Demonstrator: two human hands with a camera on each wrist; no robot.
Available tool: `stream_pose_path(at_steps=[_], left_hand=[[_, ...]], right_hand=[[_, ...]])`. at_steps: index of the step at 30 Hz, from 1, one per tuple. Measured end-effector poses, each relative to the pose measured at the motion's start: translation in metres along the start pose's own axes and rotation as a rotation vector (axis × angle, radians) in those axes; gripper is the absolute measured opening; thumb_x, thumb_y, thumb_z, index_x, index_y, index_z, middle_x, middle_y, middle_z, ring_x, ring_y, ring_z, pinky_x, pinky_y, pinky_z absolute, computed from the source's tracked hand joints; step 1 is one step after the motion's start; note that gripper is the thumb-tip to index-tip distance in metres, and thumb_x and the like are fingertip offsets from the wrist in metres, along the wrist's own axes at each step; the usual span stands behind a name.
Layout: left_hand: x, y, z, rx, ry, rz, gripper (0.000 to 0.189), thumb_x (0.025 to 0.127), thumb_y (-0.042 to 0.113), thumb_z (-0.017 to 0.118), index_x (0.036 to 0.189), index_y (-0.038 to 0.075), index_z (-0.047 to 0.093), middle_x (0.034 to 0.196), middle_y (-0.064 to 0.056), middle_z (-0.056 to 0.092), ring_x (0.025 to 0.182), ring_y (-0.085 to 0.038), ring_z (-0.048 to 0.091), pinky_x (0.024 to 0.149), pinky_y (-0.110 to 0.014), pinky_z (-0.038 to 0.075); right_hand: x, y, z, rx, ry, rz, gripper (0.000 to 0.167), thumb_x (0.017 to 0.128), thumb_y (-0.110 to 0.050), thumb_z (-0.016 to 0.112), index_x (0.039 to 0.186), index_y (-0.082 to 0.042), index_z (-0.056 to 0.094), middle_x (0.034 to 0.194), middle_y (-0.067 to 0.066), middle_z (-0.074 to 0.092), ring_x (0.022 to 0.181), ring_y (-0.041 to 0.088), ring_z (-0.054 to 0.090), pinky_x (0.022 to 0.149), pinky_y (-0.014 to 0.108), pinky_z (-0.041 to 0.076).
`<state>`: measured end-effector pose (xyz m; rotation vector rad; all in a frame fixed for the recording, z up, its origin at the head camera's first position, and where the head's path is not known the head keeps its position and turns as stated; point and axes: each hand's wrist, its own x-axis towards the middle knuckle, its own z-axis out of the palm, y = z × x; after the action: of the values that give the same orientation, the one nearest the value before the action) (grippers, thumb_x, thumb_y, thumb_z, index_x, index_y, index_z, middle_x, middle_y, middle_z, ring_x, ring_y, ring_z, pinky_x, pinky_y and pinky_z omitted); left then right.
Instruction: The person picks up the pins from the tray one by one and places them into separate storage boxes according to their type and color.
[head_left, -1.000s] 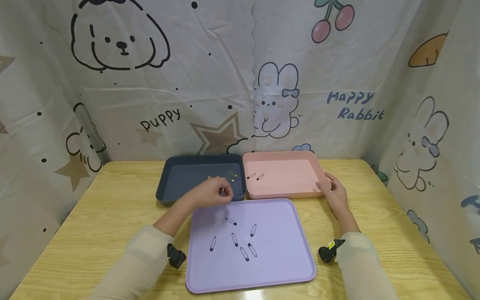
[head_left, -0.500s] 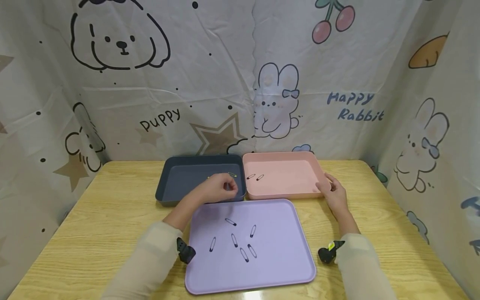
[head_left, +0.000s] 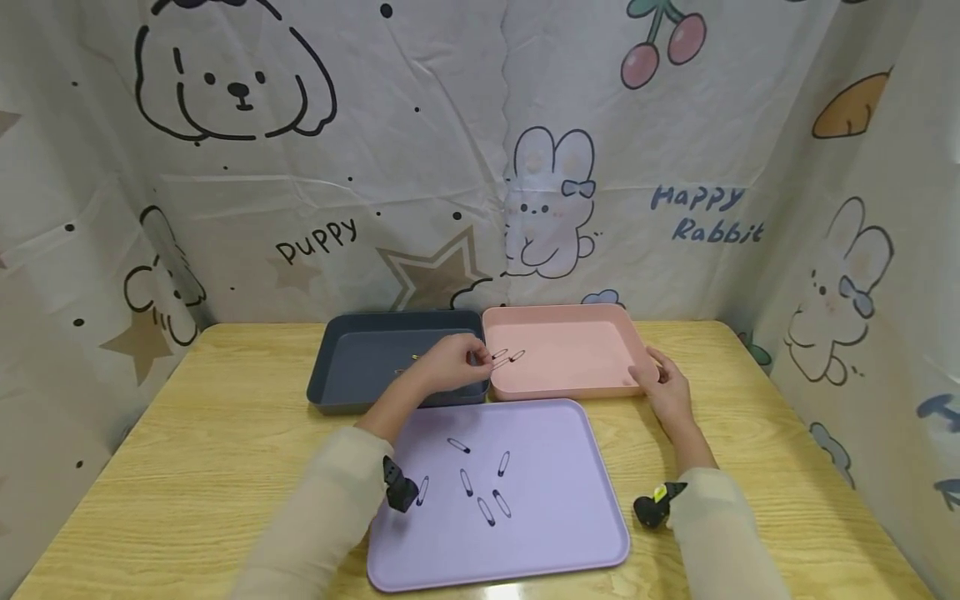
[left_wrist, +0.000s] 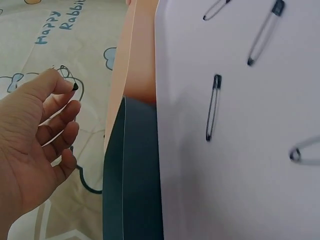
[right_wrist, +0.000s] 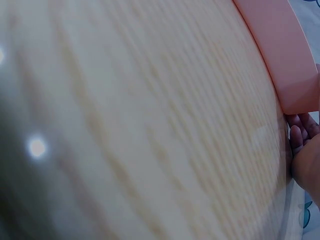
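Note:
My left hand pinches a black-capped safety pin between thumb and forefinger, over the shared edge of the two rear trays. The fingertips reach the left side of the pink tray, near black-capped safety pins inside it. Under that hand is the dark blue tray; yellow safety pins in it are partly hidden. My right hand grips the pink tray's front right corner, thumb at the rim and fingers outside; in the right wrist view its fingers are curled beside that corner.
In front lies a flat purple tray with several black-capped safety pins spread over it. All three trays stand close together on a wooden table. A printed curtain hangs behind and at both sides.
My left hand has moved right, from above the dark blue tray to the pink tray's left edge, with the safety pin between its fingertips. The right hand stays at the pink tray's corner.

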<state>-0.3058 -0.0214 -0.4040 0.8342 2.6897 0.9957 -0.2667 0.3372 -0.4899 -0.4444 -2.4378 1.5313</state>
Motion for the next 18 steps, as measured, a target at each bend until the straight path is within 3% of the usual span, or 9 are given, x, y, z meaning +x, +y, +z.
stream_pose_path(at_steps=[3,11,18], left_hand=[[0.007,0.002,0.004,-0.025,0.007,0.012,0.007,0.084,0.016,0.061,0.083,0.010,0.066,0.081,-0.001,0.058,0.072,-0.012,0.048,0.061,-0.022,0.040],[0.021,0.010,0.014,-0.108,0.021,-0.009,0.009,0.084,0.015,0.061,0.085,0.009,0.068,0.082,-0.001,0.060,0.070,-0.013,0.049,0.058,-0.022,0.040],[0.034,0.013,0.027,-0.155,0.063,0.001,0.011,0.084,0.015,0.061,0.085,0.007,0.068,0.083,-0.001,0.059,0.068,-0.012,0.047,0.057,-0.021,0.038]], right_hand=[[-0.001,0.000,0.000,0.001,0.005,-0.002,0.063,0.089,-0.036,0.061,0.144,-0.015,0.038,0.109,0.007,0.048,0.091,0.009,0.039,0.067,0.011,0.035],[-0.004,-0.004,0.000,0.022,-0.002,-0.011,0.061,0.089,-0.033,0.061,0.143,-0.014,0.039,0.111,0.009,0.051,0.088,0.003,0.042,0.067,0.008,0.037],[-0.002,-0.003,-0.001,-0.005,-0.012,-0.004,0.064,0.089,-0.037,0.060,0.144,-0.015,0.037,0.114,0.009,0.047,0.093,0.009,0.038,0.067,0.010,0.035]])
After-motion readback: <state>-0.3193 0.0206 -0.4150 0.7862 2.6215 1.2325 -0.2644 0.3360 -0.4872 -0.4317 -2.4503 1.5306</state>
